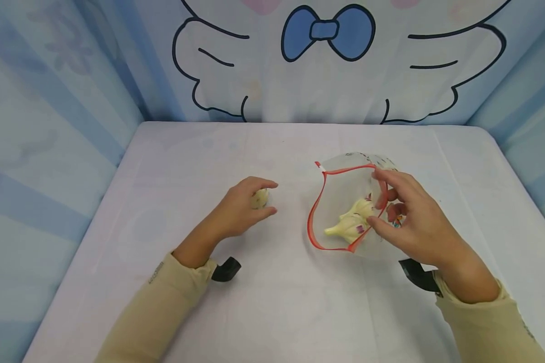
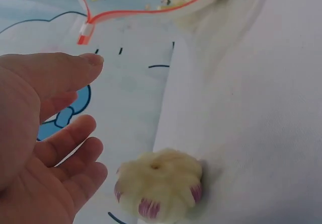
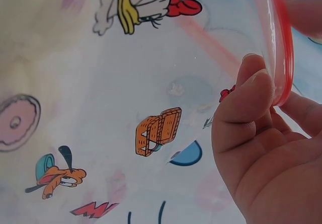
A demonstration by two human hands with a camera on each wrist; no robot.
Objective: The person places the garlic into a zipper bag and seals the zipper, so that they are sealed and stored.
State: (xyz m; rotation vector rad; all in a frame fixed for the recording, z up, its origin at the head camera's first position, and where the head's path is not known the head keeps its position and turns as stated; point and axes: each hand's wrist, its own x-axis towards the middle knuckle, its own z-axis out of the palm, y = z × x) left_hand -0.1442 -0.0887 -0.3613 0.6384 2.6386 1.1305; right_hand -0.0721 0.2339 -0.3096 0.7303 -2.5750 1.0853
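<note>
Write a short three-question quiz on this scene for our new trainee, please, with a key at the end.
1. True or false: the purple-marked garlic bulb nearest the left hand is outside the see-through bag.

2. Multiple choice: what grips the bag's rim?
A) Only the left hand
B) Only the right hand
C) Both hands

3. Fill in the blank: the rim of the bag is ____ in colour.

Key:
1. True
2. B
3. Red
</note>
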